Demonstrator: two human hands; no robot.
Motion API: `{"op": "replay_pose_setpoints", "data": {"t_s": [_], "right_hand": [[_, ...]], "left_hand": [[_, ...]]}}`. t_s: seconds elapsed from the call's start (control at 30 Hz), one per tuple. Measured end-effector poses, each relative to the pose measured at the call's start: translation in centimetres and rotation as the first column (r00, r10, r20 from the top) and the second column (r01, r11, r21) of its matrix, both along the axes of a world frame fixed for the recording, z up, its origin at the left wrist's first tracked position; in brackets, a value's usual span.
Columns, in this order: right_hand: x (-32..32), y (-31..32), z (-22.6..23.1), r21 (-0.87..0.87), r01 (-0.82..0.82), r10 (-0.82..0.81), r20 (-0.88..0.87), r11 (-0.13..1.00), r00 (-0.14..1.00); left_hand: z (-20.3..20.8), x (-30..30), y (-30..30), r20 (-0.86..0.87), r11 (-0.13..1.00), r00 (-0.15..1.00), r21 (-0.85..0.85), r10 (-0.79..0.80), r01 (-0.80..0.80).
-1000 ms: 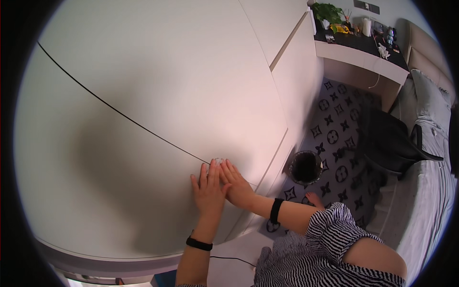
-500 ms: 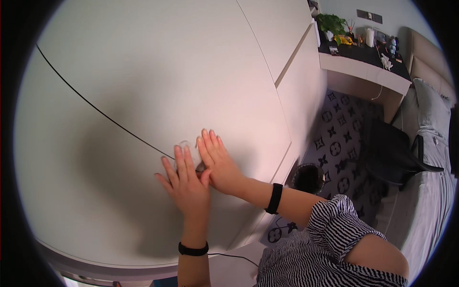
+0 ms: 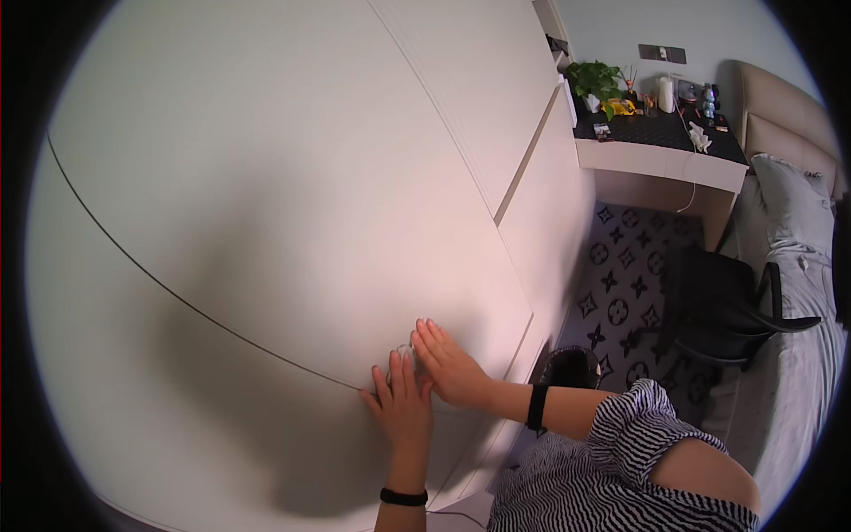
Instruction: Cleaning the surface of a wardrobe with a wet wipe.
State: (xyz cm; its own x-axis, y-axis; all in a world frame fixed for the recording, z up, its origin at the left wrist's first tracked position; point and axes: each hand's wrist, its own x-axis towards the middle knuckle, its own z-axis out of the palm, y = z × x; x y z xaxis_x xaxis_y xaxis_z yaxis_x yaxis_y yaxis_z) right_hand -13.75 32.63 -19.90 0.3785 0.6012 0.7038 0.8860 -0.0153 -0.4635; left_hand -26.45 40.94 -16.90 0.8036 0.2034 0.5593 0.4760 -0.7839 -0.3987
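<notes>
Both of my hands press on a large white cabinet panel, side by side. My left hand lies with its fingers stretched upward and slightly apart. Angled in from the right, my right hand is flat, its fingers straight and close together. A clear, rounded piece peeks out between the fingertips. Most of it is covered by my hands, so its kind cannot be made out. A thin dark seam curves across the white surface from the far left to my left fingers. Each wrist wears a black band.
Right of the panel stands a black bin on a patterned rug. A black chair is beside the grey bed. At the back, a dark-topped desk holds a plant and small items.
In the view, my hands and the panel now appear lower and further right. The dark seam looks thinner than before. Both hands stay pressed around the clear piece.
</notes>
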Motion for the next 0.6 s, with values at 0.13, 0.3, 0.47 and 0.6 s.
{"op": "replay_pose_setpoints", "data": {"t_s": [0.13,0.3,0.47,0.6], "right_hand": [[0.7,-0.2,1.3,0.078,-0.023,0.020,0.047,0.997,0.999],[2.5,-0.3,6.2,0.102,-0.102,0.091,0.109,0.990,0.990],[5.4,0.3,11.2,0.247,-0.107,0.049,0.231,0.963,0.972],[7.2,-0.1,10.7,0.166,-0.090,0.038,0.290,0.982,0.956]], "left_hand": [[0.7,0.6,-0.8,0.006,0.999,1.000,-0.025,0.023,-0.023],[4.0,2.0,-1.8,0.085,0.991,0.993,-0.113,0.081,-0.071],[8.7,5.2,-2.4,0.249,0.992,0.963,0.046,0.102,-0.116],[7.8,6.9,-2.4,0.243,0.989,0.960,0.020,0.138,-0.147]]}}
